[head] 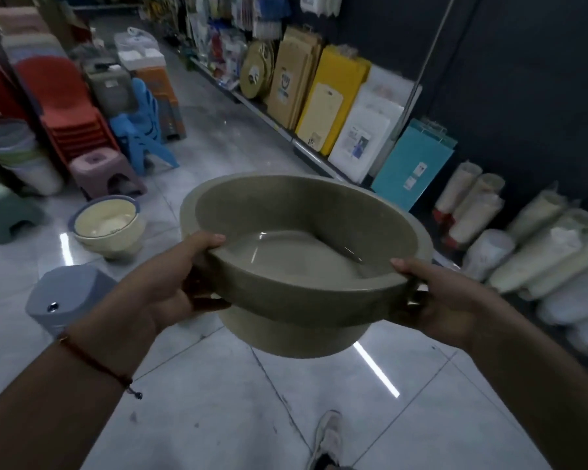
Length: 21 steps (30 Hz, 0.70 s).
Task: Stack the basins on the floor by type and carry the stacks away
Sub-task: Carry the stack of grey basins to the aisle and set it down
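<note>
Left grip: left hand (170,286) clasps the near-left rim of the olive basin (302,266) — thumb hooked over the top edge, fingers curled beneath the flange.
Right grip: right hand (445,300) clasps the near-right rim of the olive basin the same way, thumb on top, fingers wrapped under.
Olive basin: held up in the air over the tiled floor (218,401), tilted a little so its far rim sits higher; whether it is one basin or several nested I cannot tell.
Cream basins (107,228): a small nested stack with a blue-grey rim — on the floor to the left of the olive basin and farther off, well apart from it.
Grey-blue stool (68,293): on the floor just left of the left hand, below the cream basins in the view.
Stools and chairs: a mauve stool (106,174), blue chairs (143,134) and red chairs (68,106) stand beyond the cream basins, up and left of the olive basin.
Shelf goods: cutting boards (340,100) lean in a row beyond the olive basin; wrapped rolls (537,232) lie to its right.
Shoe (328,435): on the floor below the olive basin, at the bottom edge.
</note>
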### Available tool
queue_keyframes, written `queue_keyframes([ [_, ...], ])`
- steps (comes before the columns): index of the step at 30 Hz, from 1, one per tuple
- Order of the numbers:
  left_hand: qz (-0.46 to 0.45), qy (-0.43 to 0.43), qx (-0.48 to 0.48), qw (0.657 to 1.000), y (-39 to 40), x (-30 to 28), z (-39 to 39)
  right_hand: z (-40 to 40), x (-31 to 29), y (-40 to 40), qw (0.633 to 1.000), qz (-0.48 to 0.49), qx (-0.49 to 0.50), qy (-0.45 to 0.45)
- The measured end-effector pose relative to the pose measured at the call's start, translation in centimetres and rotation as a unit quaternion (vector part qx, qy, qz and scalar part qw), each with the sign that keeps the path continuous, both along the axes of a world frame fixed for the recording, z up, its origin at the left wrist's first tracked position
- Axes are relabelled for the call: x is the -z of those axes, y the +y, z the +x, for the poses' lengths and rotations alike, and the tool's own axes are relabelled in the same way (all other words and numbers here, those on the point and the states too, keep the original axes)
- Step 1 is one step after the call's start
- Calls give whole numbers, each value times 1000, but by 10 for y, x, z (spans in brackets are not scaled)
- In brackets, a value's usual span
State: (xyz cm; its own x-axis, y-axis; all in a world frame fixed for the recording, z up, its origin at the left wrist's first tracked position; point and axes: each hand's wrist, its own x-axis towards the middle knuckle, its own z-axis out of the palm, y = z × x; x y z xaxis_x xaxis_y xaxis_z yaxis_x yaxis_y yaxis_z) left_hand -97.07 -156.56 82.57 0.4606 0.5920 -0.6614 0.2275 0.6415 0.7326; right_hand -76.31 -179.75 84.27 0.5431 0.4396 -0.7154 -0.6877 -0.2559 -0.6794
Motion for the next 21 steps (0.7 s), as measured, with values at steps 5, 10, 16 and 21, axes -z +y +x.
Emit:
queue_keyframes([
  [5,-2,13,-48,999,28,12,77,99,18,39,998,4,-55,29],
  [10,-5,3,-90,996,51,7,128,168,24,91,996,-5,-83,27],
  [16,-47,-50,-160,985,111,1,143,208,21,190,989,-8,-144,21],
  [21,-82,-75,-199,974,192,22,148,221,33,288,985,-30,-170,14],
])
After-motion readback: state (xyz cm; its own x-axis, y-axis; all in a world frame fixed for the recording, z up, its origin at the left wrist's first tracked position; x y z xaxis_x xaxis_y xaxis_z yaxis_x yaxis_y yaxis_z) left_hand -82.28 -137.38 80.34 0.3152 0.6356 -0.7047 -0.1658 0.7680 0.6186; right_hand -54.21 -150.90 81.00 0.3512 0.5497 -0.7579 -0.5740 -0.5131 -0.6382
